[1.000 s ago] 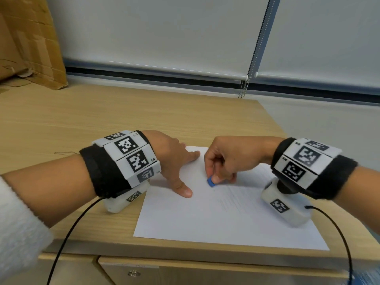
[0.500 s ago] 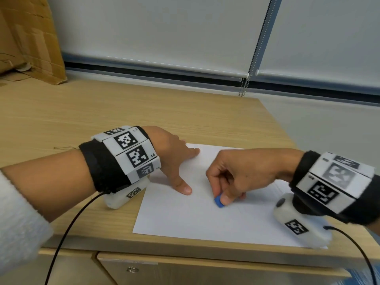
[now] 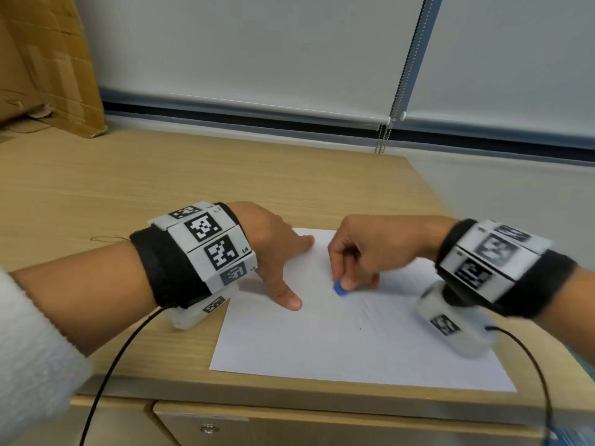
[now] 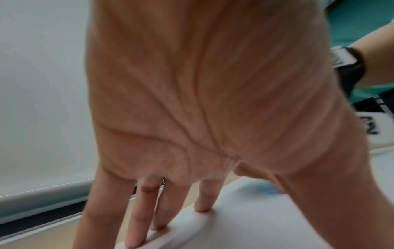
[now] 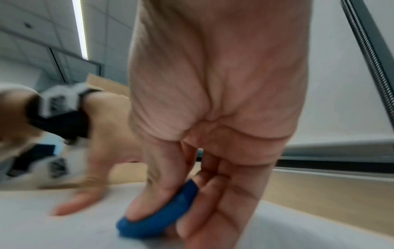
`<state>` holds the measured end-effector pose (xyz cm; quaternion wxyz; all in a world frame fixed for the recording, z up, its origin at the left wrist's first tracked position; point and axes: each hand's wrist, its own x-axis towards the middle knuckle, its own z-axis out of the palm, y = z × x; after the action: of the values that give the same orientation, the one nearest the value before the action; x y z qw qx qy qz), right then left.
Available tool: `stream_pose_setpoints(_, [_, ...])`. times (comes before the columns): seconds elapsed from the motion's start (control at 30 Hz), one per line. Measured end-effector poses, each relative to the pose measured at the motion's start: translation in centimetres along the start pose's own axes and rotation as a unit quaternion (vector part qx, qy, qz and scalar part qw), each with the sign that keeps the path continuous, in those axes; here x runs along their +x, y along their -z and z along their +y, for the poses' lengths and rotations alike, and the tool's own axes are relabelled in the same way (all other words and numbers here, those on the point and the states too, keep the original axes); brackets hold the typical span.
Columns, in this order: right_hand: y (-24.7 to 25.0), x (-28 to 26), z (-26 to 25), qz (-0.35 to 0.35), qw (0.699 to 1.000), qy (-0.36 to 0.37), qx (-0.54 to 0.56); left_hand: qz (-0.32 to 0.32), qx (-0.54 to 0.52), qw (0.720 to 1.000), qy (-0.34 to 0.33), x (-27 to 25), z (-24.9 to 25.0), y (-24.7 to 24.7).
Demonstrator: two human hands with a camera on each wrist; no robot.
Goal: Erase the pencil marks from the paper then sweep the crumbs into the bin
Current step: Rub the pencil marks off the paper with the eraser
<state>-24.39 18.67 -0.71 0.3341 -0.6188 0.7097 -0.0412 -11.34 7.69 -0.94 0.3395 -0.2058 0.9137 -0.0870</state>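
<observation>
— Fingers? Right hand (image 3: pixel 363 249) pinches blue eraser (image 3: pixel 338 288) onto paper (image 3: pixel 322 342); left hand (image 3: pixel 273 252) splayed flat, pinning it.
— Surroundings? Wooden desk (image 3: pixel 193 188), blinds (image 3: pixel 257 43), cardboard (image 3: pixel 48 66).

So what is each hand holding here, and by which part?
The right hand pinches the blue eraser by its flat faces, thumb against fingers. The left hand holds nothing; it presses the paper.

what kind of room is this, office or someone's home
Probably an office or workroom. A plain wooden desk with a drawer stands under pale roller blinds with a bead chain, and flattened cardboard leans in the corner. Nothing homely shows.
</observation>
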Motion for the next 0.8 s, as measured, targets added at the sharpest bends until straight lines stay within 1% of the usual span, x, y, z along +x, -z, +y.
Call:
stream_pose_setpoints(0.03, [0.6, 1.0, 0.1, 0.031, 0.999, -0.005, 0.007, 0.0, 0.001, 1.0, 0.0, 0.0, 0.0, 0.0])
stream_pose_setpoints(0.1, [1.8, 2.8, 0.5, 0.072, 0.997, -0.02, 0.021, 0.001, 0.001, 1.0, 0.0, -0.1, 0.0, -0.1])
stream_pose_setpoints(0.17, [2.4, 3.8, 0.8, 0.094, 0.995, -0.024, 0.029, 0.003, -0.004, 1.0, 0.0, -0.1, 0.0, -0.2])
stream_pose_setpoints(0.23, [2.3, 3.9, 0.9, 0.1, 0.995, -0.015, 0.025, 0.004, -0.011, 1.0, -0.002, -0.2, -0.1, -0.2])
stream_pose_setpoints(0.27, [2.1, 3.5, 1.0, 0.087, 0.996, -0.009, 0.027, 0.003, -0.014, 1.0, -0.003, -0.2, -0.1, -0.2])
stream_pose_setpoints(0.3, [1.9, 3.1, 1.2, 0.058, 0.998, -0.006, 0.029, 0.002, -0.013, 1.0, -0.003, -0.1, -0.1, -0.2])
stream_pose_setpoints(0.37, [1.8, 2.3, 1.3, -0.03, 0.999, -0.009, 0.02, 0.004, -0.01, 1.0, -0.004, -0.1, -0.1, -0.1])
stream_pose_setpoints(0.4, [1.8, 2.1, 1.2, -0.053, 0.998, -0.01, 0.017, 0.004, -0.011, 1.0, -0.007, -0.1, -0.1, -0.2])
stream_pose_setpoints(0.43, [1.8, 2.3, 1.2, -0.042, 0.999, -0.008, 0.02, 0.005, -0.011, 1.0, -0.01, -0.1, 0.0, -0.2])
stream_pose_setpoints(0.53, [2.1, 3.4, 1.4, 0.084, 0.996, 0.003, 0.04, 0.008, -0.003, 1.0, -0.017, -0.1, 0.1, -0.1])
stream_pose_setpoints(0.57, [2.0, 3.6, 1.5, 0.103, 0.994, 0.005, 0.041, 0.006, -0.002, 1.0, -0.016, -0.1, 0.1, 0.0])
stream_pose_setpoints(0.6, [2.0, 3.6, 1.6, 0.1, 0.994, 0.005, 0.037, 0.004, -0.002, 1.0, -0.016, -0.1, 0.1, 0.0])
stream_pose_setpoints(0.63, [1.9, 3.5, 1.7, 0.077, 0.997, 0.004, 0.028, 0.001, -0.004, 1.0, -0.016, -0.1, 0.1, 0.0])
stream_pose_setpoints(0.7, [2.0, 2.9, 1.5, 0.0, 1.0, -0.004, 0.004, -0.001, -0.006, 1.0, -0.016, -0.2, 0.1, 0.0])
stream_pose_setpoints(0.73, [2.0, 2.7, 1.3, -0.028, 1.0, -0.008, 0.0, 0.0, -0.005, 1.0, -0.016, -0.1, 0.2, -0.1])
stream_pose_setpoints(0.77, [2.1, 2.7, 1.3, -0.031, 0.999, -0.008, 0.004, 0.0, -0.003, 1.0, -0.015, -0.1, 0.2, -0.1])
stream_pose_setpoints(0.8, [2.2, 2.9, 1.3, -0.009, 1.0, -0.004, 0.011, -0.001, -0.002, 1.0, -0.014, -0.1, 0.2, -0.1])
